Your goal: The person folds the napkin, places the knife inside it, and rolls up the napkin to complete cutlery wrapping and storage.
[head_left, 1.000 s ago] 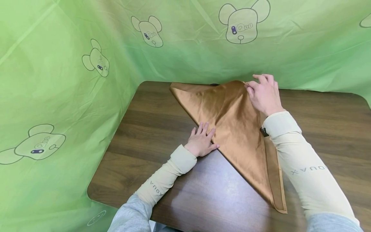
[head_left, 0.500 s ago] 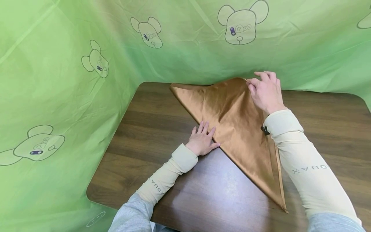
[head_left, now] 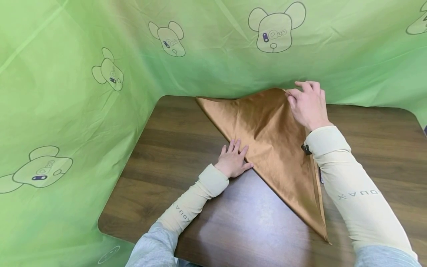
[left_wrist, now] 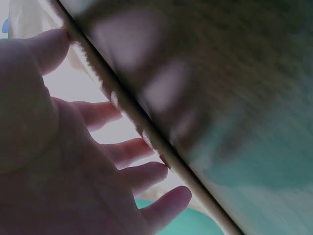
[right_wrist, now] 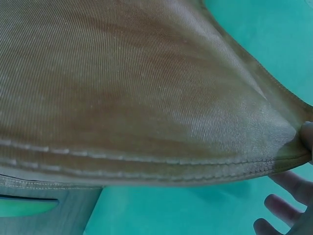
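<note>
A shiny copper-brown cloth, folded into a triangle, lies on the wooden table with its long fold running diagonally. My left hand rests on that folded edge, fingers spread and straight; the left wrist view shows the fingers lying over the edge. My right hand pinches the far corner between thumb and finger and holds it raised off the table. In the right wrist view the cloth is stretched to that corner, its stitched hem visible and part of the hand at the frame edge.
Brown table with rounded corners carries the cloth. Green printed curtain hangs close behind the table's back edge and along its left side. A small dark item shows at the right cuff.
My right hand has moved slightly up and away, pulling the corner with it. The upper layer's right edge has shifted outward over the lower layer. My left hand stays on the fold.
</note>
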Action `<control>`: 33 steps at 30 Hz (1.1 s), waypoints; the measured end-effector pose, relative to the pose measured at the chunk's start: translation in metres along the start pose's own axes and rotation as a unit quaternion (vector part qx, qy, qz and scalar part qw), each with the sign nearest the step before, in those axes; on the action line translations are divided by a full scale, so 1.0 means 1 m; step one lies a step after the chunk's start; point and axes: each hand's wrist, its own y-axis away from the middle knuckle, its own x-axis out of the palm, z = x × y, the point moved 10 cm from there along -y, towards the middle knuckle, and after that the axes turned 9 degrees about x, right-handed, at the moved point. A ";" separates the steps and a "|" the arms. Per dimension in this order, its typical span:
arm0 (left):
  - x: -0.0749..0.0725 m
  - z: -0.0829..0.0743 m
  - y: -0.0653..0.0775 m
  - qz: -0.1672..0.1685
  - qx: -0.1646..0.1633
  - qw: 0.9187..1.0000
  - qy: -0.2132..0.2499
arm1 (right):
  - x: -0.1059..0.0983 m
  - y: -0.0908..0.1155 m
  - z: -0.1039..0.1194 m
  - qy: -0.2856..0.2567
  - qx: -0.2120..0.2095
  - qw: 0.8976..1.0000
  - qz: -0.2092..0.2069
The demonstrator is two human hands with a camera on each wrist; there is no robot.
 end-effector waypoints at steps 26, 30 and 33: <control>-0.005 -0.008 -0.006 -0.001 0.002 1.000 -0.011 | -0.010 -0.002 -0.009 -0.006 0.011 0.999 -0.031; -0.004 -0.008 -0.007 0.000 0.002 1.000 -0.011 | -0.011 -0.002 -0.012 -0.008 0.012 0.999 -0.037; -0.005 -0.008 -0.008 0.000 0.002 1.000 -0.010 | -0.011 -0.002 -0.016 -0.009 0.017 0.999 -0.035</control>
